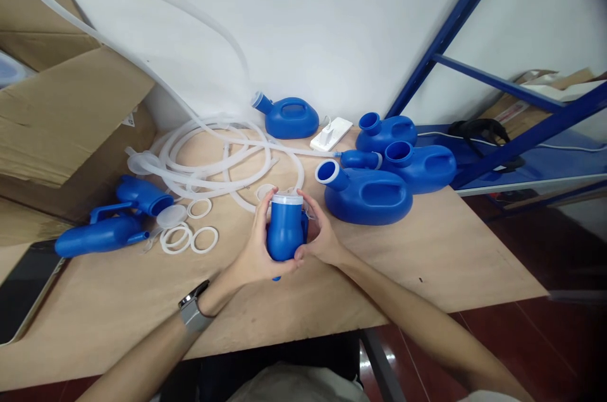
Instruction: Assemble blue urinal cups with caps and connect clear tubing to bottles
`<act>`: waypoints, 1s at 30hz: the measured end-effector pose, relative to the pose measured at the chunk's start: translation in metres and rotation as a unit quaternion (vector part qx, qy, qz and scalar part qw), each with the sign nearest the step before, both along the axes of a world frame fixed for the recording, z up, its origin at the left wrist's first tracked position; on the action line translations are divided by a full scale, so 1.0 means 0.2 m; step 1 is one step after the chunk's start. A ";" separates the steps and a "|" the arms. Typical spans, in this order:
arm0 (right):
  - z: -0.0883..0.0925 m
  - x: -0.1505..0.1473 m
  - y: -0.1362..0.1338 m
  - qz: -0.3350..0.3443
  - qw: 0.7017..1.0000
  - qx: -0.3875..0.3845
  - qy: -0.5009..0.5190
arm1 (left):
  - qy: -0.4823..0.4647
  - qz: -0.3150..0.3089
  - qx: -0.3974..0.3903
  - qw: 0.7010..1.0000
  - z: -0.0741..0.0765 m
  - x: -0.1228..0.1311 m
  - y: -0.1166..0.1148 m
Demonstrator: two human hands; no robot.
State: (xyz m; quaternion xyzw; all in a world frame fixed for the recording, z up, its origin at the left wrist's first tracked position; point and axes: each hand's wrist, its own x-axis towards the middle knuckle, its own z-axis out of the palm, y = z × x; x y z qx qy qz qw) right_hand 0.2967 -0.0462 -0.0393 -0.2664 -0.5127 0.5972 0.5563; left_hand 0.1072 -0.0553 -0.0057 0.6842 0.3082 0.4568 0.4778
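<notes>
Between my two hands, above the front middle of the table, is a small blue plastic urinal bottle with a white, translucent lid on its mouth. My left hand wraps its left side, thumb under the base and fingers up by the lid. On the other side my right hand is closed around it, fingertips near the lid and thumb low on the body. Part of a blue handle shows beside my right fingers. To the right stands a large blue urinal bottle with a white ring on its neck.
Coiled clear tubing lies behind my hands, with white rings to the left. More blue bottles stand at the back and right; others lie left. A cardboard box, tablet, power strip and blue shelf frame surround them.
</notes>
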 end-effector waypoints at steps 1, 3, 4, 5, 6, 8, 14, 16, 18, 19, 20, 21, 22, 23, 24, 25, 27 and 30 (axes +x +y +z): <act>0.00 -0.01 0.00 0.001 1.000 -0.003 -0.004 | -0.006 -0.005 -0.001 1.000 0.01 0.01 -0.01; 0.01 -0.01 0.00 -0.002 1.000 -0.008 -0.024 | -0.013 -0.008 -0.008 1.000 0.03 0.02 -0.03; 0.01 0.00 0.01 0.002 0.999 -0.009 -0.032 | -0.014 -0.005 -0.019 1.000 0.04 0.02 -0.03; 0.01 0.01 0.01 0.012 0.999 -0.007 -0.036 | -0.015 -0.002 -0.030 0.999 0.04 0.01 -0.02; 0.01 0.03 0.02 0.027 0.999 -0.005 -0.037 | -0.018 -0.002 -0.042 0.999 0.04 0.00 -0.01; 0.00 0.05 0.03 0.066 0.997 -0.002 -0.042 | -0.034 -0.022 -0.077 0.996 0.03 -0.02 0.00; 0.03 0.11 0.01 0.052 0.969 0.095 -0.222 | -0.059 -0.098 -0.182 0.977 0.00 -0.04 0.03; 0.05 0.12 0.01 -0.003 0.940 0.160 -0.300 | -0.047 -0.086 -0.172 0.980 0.01 -0.03 0.02; 0.06 0.13 0.00 -0.037 0.917 0.202 -0.343 | -0.036 -0.085 -0.168 0.981 0.03 -0.03 0.02; 0.07 0.13 0.00 -0.044 0.909 0.217 -0.353 | -0.032 -0.089 -0.166 0.982 0.04 -0.03 0.01; 0.07 0.13 0.00 -0.048 0.904 0.230 -0.358 | -0.028 -0.094 -0.165 0.981 0.05 -0.03 0.01; 0.07 0.13 0.00 -0.046 0.900 0.240 -0.360 | -0.028 -0.100 -0.166 0.981 0.05 -0.03 0.01; 0.07 0.12 -0.01 -0.043 0.898 0.247 -0.360 | -0.034 -0.103 -0.166 0.980 0.05 -0.03 0.00; 0.07 0.11 -0.02 -0.041 0.898 0.250 -0.360 | -0.044 -0.104 -0.165 0.980 0.05 -0.03 0.00; 0.07 0.11 -0.03 -0.041 0.898 0.251 -0.360 | -0.058 -0.105 -0.163 0.979 0.04 -0.03 -0.01; 0.06 0.10 -0.03 -0.044 0.897 0.249 -0.362 | -0.071 -0.104 -0.159 0.979 0.03 -0.02 -0.02; 0.05 0.08 -0.05 -0.055 0.897 0.250 -0.360 | -0.083 -0.104 -0.155 0.979 0.02 -0.02 -0.03; 0.03 0.07 -0.06 -0.077 0.891 0.282 -0.348 | -0.077 -0.117 -0.170 0.975 0.03 -0.01 -0.05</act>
